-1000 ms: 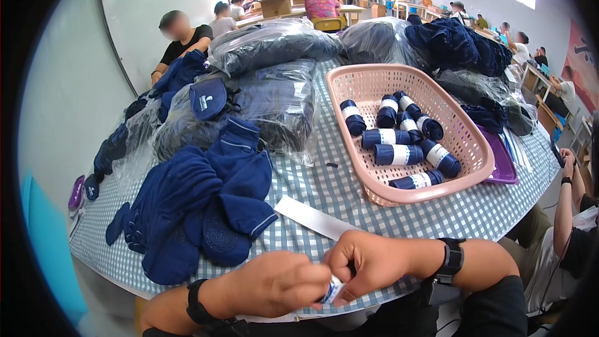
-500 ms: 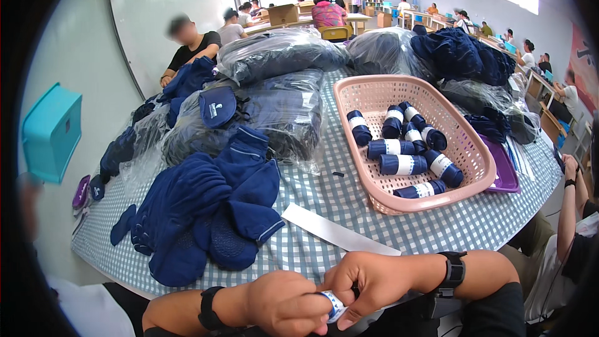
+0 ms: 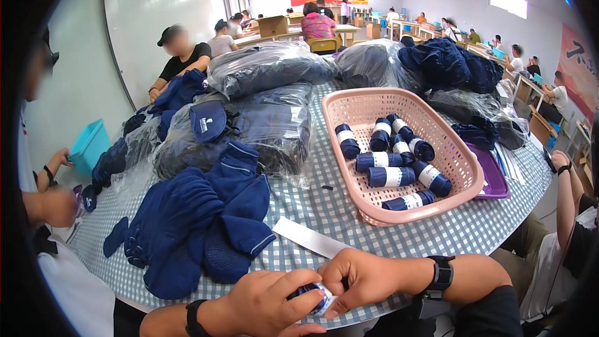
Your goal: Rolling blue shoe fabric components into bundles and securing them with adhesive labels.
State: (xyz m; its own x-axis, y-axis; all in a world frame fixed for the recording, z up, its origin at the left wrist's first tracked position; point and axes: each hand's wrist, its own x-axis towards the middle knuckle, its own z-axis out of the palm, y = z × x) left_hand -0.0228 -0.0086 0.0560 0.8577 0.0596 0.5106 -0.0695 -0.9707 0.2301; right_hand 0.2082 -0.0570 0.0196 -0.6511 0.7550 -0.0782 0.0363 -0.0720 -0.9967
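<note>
At the table's near edge my left hand (image 3: 269,302) and my right hand (image 3: 360,276) close together around a rolled navy sock with a white paper band (image 3: 316,294). Both wrists wear black bands. A white paper strip (image 3: 309,238) lies on the checked tablecloth just beyond my right hand. A heap of loose navy socks (image 3: 199,224) sits to the left of my hands. Farther right stands a pink plastic basket (image 3: 368,109) holding several banded sock rolls (image 3: 394,162).
Clear plastic bags of dark garments (image 3: 262,118) pile up across the back of the table. A purple tray (image 3: 490,175) lies right of the basket. A person's hand (image 3: 56,206) and a blue bin (image 3: 90,143) are at left; another person's arm (image 3: 564,200) at right.
My hands have dropped lower and nearer to me while staying closed on the sock roll. The view has tilted, bringing a person at the left edge into sight.
</note>
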